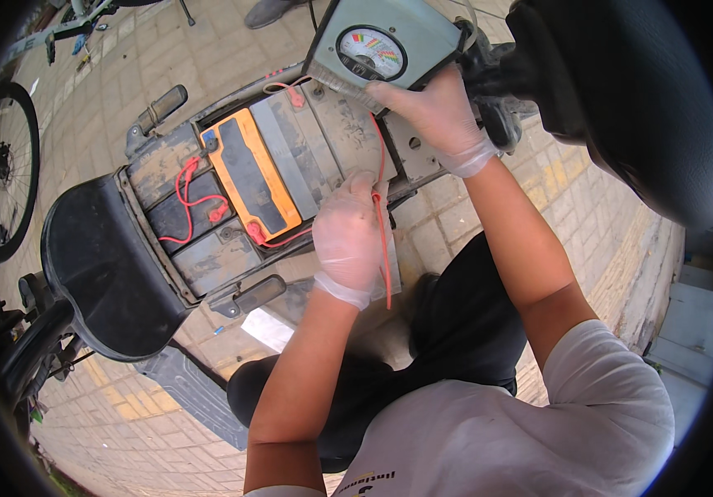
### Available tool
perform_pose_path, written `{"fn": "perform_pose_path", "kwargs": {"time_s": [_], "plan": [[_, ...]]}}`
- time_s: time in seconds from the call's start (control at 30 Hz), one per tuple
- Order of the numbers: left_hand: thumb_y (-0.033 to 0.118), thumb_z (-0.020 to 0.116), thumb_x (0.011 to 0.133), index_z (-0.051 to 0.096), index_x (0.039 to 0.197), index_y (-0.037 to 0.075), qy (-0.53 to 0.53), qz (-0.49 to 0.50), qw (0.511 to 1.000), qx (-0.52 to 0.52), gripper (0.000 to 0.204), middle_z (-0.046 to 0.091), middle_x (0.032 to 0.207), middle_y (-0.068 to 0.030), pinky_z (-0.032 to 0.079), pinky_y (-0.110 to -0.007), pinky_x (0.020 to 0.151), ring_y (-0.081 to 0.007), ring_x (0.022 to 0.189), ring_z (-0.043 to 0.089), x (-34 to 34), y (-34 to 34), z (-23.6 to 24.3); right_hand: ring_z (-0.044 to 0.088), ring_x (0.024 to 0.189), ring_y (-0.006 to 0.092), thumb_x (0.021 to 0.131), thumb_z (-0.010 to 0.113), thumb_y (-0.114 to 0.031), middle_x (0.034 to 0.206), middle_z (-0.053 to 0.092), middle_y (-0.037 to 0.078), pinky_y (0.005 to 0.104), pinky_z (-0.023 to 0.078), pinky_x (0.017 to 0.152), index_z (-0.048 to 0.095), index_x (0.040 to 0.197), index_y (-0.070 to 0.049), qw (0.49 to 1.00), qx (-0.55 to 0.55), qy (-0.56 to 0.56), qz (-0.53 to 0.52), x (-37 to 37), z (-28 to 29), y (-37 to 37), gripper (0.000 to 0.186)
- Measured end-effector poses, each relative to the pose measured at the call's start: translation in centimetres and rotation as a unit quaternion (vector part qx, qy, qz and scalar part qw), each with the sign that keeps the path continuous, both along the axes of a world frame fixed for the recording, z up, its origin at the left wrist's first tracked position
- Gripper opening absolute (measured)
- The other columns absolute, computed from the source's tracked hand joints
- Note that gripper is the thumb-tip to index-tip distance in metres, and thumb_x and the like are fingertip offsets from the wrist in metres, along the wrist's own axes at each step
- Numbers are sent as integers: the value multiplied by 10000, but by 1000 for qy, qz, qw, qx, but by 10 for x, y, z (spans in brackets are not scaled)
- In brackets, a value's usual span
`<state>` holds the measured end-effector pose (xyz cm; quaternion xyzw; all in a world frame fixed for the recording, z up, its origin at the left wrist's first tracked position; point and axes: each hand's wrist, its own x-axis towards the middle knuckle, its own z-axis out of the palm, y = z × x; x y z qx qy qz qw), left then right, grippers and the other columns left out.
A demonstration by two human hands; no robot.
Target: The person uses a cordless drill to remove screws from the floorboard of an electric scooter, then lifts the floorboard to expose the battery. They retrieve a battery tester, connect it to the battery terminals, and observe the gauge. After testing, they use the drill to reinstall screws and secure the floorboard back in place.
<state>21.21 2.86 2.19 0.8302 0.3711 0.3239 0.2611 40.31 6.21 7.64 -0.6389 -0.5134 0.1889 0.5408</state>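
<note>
My right hand [443,120], in a clear thin glove, grips the lower edge of a grey-green battery tester [406,35] with a round needle dial [371,53]. The tester is tilted over the far right end of an opened battery bay. My left hand [346,232], gloved too, rests at the near edge of a dusty grey battery [336,132]. Its fingers are curled, and what lies in them is hidden. A red wire [385,248] passes right beside its fingertips. To its left sits an orange-and-black battery [255,172] with a red terminal cover [255,232].
More dusty batteries [158,166] fill the bay's left part, joined by red wires [187,199]. A black scooter seat [638,108] rises at the right, and a black plastic panel [108,265] at the left. Fold-out footrests [259,296] flank the bay. Bicycle parts [9,174] stand far left.
</note>
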Motion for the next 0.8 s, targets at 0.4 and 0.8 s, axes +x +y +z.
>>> {"fn": "perform_pose_path", "kwargs": {"time_s": [0.4,0.8], "plan": [[177,623,979,646,1090,8,2,19,999,-38,203,708,908,-198,540,-410,679,-351,775,692,-3,-1,4,636,1137,274,711,864,-180,1223,659,182,372,495,1004,556,1268,59,1000,-11,-10,8,4,-6,-5,679],[150,614,1021,635,1143,18,-147,3,969,-198,181,717,963,-143,517,-299,839,-169,882,659,-16,-21,17,631,1163,258,701,868,-209,1236,656,184,371,495,1007,508,1315,55,989,-45,-137,-37,4,21,-40,759]]}}
